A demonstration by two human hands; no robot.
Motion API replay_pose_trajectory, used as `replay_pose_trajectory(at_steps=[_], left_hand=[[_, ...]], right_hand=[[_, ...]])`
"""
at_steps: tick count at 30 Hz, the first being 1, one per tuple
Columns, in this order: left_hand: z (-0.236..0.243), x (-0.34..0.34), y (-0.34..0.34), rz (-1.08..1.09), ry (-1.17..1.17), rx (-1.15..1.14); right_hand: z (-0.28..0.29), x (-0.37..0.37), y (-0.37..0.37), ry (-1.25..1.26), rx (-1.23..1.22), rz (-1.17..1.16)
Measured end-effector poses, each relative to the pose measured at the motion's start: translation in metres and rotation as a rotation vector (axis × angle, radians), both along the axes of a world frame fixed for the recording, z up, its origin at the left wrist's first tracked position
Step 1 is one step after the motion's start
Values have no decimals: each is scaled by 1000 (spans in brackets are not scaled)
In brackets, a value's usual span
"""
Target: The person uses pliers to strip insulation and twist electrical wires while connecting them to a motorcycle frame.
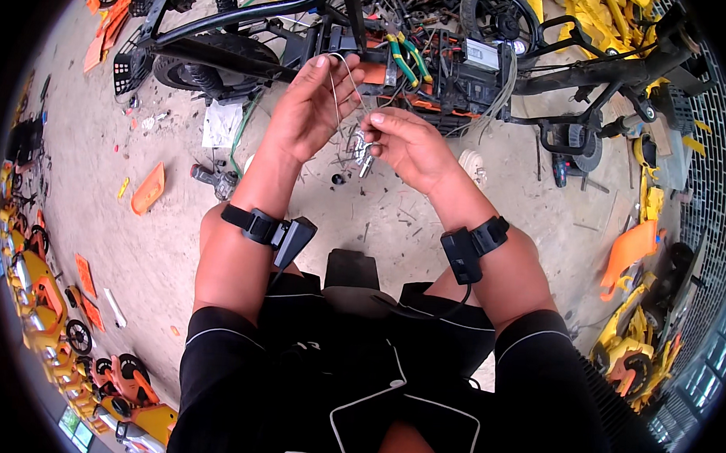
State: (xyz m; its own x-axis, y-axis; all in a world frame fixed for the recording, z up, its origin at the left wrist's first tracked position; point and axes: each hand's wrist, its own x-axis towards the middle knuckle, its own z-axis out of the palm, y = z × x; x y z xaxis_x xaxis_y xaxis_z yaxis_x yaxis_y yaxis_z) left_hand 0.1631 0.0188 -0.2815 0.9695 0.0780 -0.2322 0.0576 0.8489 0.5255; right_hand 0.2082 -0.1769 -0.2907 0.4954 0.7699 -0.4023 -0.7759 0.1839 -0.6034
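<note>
A thin pale wire (336, 92) loops between my hands in front of the black vehicle frame. My left hand (316, 99) has curled fingers, with the wire running over them beside the raised thumb. My right hand (395, 143) pinches the wire near a shiny metal piece (364, 163) that hangs at its fingertips; the exact grip on that piece is partly hidden. Behind them, green-yellow pliers (404, 60) rest on the frame's cluttered middle section. A silver box (484, 55) and bundled grey cables (502, 99) are just right of the pliers.
Power tools (211, 179) lie left and right (562, 166). A white sheet (221, 127), orange panels (148, 186), scattered bits and a wheel (216, 62) surround the frame. Yellow vehicle parts (625, 343) pile at the right; yellow-orange vehicles (44, 293) line the left.
</note>
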Motion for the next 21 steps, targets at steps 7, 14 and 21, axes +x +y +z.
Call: replay_pose_trajectory(at_steps=[7, 14, 21], left_hand=[[8, -2, -4, -25, 58, 128], [6, -3, -6, -21, 99, 243], [0, -3, -9, -45, 88, 214]], right_hand=[[6, -3, 9, -261, -191, 150], [6, -2, 11, -168, -123, 94], [8, -5, 15, -218, -151, 90]])
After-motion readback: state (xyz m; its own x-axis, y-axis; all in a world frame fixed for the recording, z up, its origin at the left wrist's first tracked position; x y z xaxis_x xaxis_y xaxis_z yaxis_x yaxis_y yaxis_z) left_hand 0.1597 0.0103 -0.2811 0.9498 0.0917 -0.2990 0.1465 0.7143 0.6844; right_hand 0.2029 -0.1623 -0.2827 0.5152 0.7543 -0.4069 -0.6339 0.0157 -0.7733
